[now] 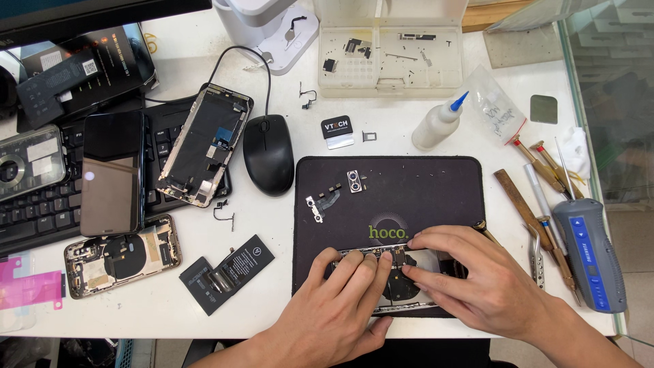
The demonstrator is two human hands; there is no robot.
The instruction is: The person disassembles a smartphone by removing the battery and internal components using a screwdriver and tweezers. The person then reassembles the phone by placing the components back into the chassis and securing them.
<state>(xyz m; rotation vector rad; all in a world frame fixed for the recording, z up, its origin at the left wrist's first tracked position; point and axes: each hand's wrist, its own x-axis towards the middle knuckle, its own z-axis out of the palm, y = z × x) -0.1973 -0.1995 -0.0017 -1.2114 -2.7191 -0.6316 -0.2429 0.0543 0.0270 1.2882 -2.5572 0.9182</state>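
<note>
My left hand (337, 310): nearest to me, at the near edge of the black work mat (436, 191); fingers bent and pressing down on the left part of the opened phone body (402, 283). It pins the phone rather than closing around it.
My right hand (477, 279): on the mat's near right part, fingers stretched leftward across the phone, fingertips (409, 267) on the board along its far edge. Whether they pinch a small part I cannot tell; nothing shows between them.
Opened phone body: flat on the near part of the mat, long axis running left to right, directly under both hands. Its far edge lies just beyond my knuckles, and my right fingertips are the closer ones to it.
Camera module (355, 180): on the mat's far left part, well apart from my hands.
Flex cable piece (320, 203): just beside the camera module, a little nearer to me.
Loose battery (227, 272): off the mat, to its left.
Screwdrivers (545, 204): off the mat, to its right, with a grey and blue power driver (591, 255).
Mouse (268, 153): beyond the mat's far left corner.
Glue bottle (439, 123): just beyond the mat's far edge.
Parts tray (390, 58): farthest, past the glue bottle.
</note>
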